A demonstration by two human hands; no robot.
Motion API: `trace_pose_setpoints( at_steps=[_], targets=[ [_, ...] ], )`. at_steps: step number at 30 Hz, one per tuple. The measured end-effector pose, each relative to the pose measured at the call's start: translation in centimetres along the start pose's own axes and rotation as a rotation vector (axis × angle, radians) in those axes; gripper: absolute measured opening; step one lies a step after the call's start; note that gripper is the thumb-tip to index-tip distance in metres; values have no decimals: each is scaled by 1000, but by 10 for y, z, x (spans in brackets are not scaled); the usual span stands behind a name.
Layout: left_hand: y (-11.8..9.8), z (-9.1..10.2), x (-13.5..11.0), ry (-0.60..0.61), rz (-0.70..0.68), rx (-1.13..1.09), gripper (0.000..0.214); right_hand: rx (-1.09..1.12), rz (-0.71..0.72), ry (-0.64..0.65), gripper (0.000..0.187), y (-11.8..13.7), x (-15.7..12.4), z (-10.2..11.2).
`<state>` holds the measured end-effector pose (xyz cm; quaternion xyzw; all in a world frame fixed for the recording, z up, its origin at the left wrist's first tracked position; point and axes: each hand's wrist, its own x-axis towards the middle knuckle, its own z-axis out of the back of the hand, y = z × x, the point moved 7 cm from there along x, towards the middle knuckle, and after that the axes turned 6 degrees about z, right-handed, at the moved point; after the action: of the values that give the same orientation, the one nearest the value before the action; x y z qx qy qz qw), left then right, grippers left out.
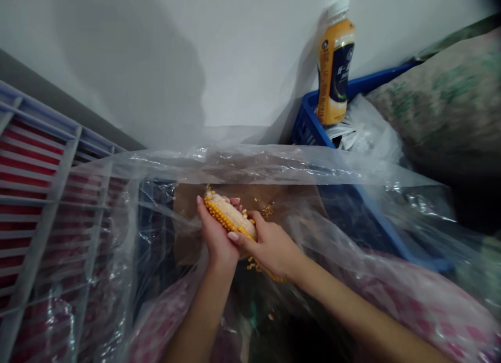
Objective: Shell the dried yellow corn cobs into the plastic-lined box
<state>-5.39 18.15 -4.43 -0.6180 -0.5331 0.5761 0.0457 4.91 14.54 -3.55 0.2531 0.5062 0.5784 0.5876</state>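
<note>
A corn cob [231, 215] lies tilted between my two hands, its pale core bare along the upper face and rows of yellow kernels left along the lower side. My left hand [216, 237] cradles it from below and the left, fingers curled behind it. With thumb and fingers my right hand [270, 243] grips its near right end. More yellow kernels [252, 264] show beneath the right palm; whether they belong to a second cob I cannot tell. Loose kernels [267, 210] lie beyond the hands on brown cardboard [289, 193], seen within a clear plastic sheet [250, 165].
At the left stands a pale slatted crate [58, 196] with red behind it. A blue basket [309, 112] at the right holds an upright yellow bottle [332, 65] and a white plastic bag [371, 128]. Flowered fabric [442, 86] bulges beside it. A white wall [250, 55] rises behind.
</note>
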Motion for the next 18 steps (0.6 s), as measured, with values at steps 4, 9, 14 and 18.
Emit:
trace_pose_setpoints(
  at_steps=[4,9,14,18],
  targets=[
    [-1,-1,1,21,-14,-37,44,-119,35,22,54,2,-4,-8],
    [7,2,4,11,15,-69,42,-50,6,-21,47,1,-8,-11],
    [11,4,6,-15,35,-64,44,-60,-10,-8,45,-2,-9,-11],
    [10,6,7,-28,16,-37,45,-94,0,-17,47,-3,-6,-11]
  ],
)
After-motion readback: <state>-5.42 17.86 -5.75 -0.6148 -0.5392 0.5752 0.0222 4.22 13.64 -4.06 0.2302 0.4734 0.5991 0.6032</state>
